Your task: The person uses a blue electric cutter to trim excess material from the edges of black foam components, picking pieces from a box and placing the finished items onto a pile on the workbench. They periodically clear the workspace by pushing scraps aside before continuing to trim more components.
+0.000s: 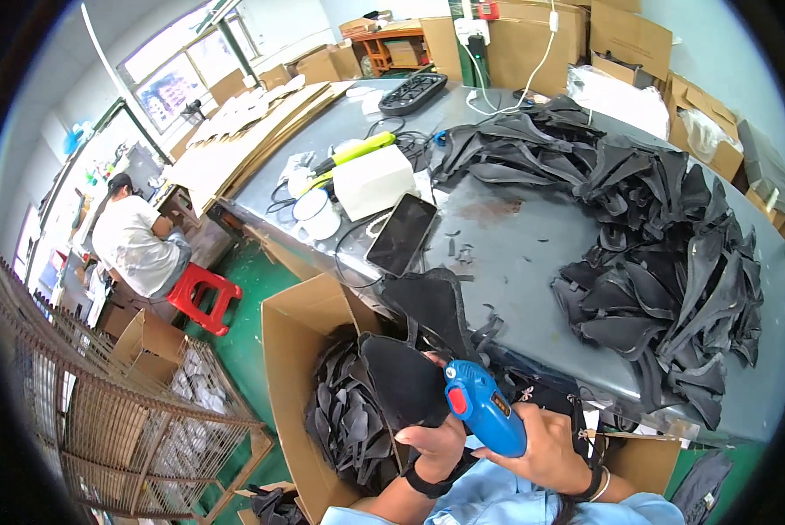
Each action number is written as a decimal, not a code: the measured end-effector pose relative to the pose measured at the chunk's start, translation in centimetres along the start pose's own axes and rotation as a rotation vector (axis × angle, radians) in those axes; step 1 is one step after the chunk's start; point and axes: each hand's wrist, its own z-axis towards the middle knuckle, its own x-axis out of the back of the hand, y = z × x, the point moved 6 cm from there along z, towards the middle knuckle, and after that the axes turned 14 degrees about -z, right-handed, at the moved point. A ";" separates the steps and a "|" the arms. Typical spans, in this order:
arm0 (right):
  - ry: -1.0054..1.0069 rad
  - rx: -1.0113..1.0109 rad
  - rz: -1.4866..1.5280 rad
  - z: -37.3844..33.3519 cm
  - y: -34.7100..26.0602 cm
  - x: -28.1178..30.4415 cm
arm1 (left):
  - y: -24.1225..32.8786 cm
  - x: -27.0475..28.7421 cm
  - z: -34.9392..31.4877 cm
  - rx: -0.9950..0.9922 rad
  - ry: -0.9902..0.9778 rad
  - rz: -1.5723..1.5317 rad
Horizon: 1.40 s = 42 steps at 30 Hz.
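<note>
Black curved piece [401,381] juts beyond the hands [438,444].

Left hand [436,444] near 6 o'clock, thumb [418,435] toward 9. Right hand [548,451] at 5 o'clock, fingers [532,422] curled in a grip.

No words or numbers could be read clearly. A small dark panel [501,403] with orange marks sat on the blue plastic handheld tool [482,418]; faint print marked a brown cardboard box [630,42].
</note>
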 end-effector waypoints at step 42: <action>0.111 -0.141 0.591 6.0 1.4 5.0 | -1.8 -4.0 -2.2 0.362 -0.266 -0.355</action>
